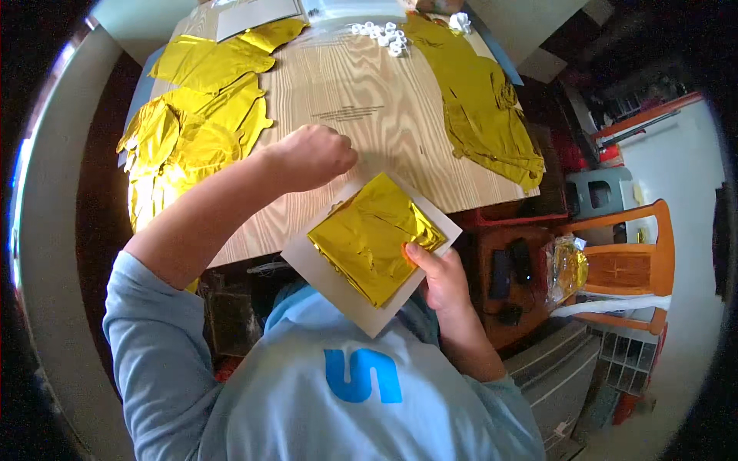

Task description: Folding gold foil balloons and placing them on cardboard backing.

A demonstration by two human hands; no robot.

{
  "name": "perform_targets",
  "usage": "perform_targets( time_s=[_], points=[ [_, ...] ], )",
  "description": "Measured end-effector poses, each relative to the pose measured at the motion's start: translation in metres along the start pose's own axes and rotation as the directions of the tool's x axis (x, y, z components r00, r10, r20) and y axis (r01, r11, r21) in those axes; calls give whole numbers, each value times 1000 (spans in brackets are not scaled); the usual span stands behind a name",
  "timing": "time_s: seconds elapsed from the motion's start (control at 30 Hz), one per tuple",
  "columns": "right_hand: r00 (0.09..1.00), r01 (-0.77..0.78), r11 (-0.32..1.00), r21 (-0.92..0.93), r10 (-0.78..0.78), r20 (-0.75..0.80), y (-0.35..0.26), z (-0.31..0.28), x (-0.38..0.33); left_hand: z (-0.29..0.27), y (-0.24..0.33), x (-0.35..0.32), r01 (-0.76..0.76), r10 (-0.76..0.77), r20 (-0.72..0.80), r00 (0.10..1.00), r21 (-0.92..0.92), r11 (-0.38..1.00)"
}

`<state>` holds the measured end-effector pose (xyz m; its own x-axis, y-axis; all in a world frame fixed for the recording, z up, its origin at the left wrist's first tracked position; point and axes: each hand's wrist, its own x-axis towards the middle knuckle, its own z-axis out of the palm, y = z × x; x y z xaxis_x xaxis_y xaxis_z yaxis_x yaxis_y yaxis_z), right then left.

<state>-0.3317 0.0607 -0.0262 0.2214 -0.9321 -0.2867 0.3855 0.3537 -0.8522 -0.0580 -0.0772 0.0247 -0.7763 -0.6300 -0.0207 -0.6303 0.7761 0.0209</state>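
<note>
1. The right hand (438,280) pinches the gold foil sheet (375,237) down on the grey card (330,280) with its thumb, just past the counter (369,115) edge.
2. The left hand (311,157) is closed in a fist at the card's far corner. I cannot tell what it holds.
3. The thin foil could tear or crumple if pulled hard.
4. The foil could slide off if the thumb lifts.
</note>
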Motion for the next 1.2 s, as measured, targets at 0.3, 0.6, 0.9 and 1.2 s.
perform_targets(
  time_s=[0.3,0.6,0.9,1.2],
  points=[
    [996,-6,1000,-27,8,89,9,-1,12,8,8,-10,156,-175,-124,977,-146,977],
    [995,98,989,-112,-94,41,6,-1,15,3,17,-17,358,-403,-186,896,-234,904],
    [995,-23,993,-115,33,91,5,3,4,8,28,-24,368,-434,-299,850,-253,895],
    [975,161,954,-255,-194,-110,6,11,-1,4,20,-36,347,-373,-17,928,-325,880]
  ],
)
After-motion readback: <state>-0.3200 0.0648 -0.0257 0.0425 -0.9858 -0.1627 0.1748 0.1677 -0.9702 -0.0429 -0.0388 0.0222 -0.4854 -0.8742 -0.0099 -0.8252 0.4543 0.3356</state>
